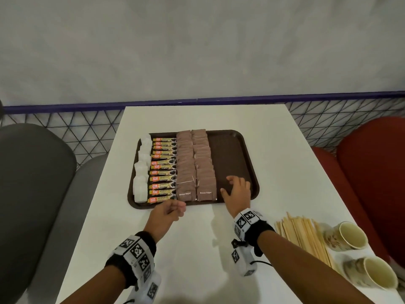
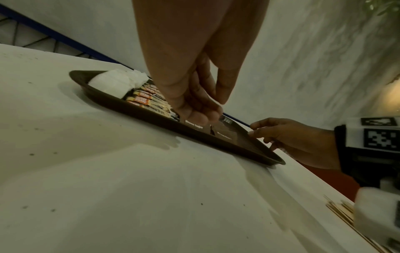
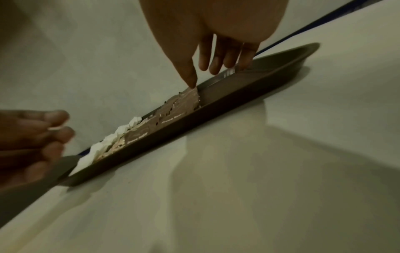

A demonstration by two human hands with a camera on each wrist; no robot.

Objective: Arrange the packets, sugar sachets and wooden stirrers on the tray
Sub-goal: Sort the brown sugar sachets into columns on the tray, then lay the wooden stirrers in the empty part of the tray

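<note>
Right hand [image 1: 237, 191]: fingers spread and nearly straight, holding nothing, palm down over the bare right part of the brown tray [image 1: 238, 154]. In the right wrist view the thumb tip [image 3: 191, 82] seems to touch the edge of the nearest brown sugar sachet, though blur makes the contact uncertain.

Just left of that hand: two columns of brown sugar sachets [image 1: 195, 165], overlapped like shingles, running from the tray's near rim to its far rim. Nearest pair reads "Brown Sugar".

Further left: a column of orange-and-gold granule packets [image 1: 163, 170], lying crosswise, side by side. Beyond them, against the tray's left rim, a row of white sachets [image 1: 141, 170].

Left hand [image 1: 168, 211]: loosely curled, nothing in it, just above the tray's near rim, in front of the seam between packets and sachets. Left wrist view shows the fingertips [image 2: 201, 114] bent in towards the palm, close over the nearest sachet.

Right of the right forearm, off the tray: a loose bundle of wooden stirrers [image 1: 304, 235] lying on the white table [image 1: 186, 260]. Just beyond the stirrers, at the table's right edge, two paper cups [image 1: 350, 236] on their sides, mouths open towards the person.

Either side of the table: a grey seat [image 1: 32, 183] to the left, a red seat [image 1: 372, 172] to the right.
</note>
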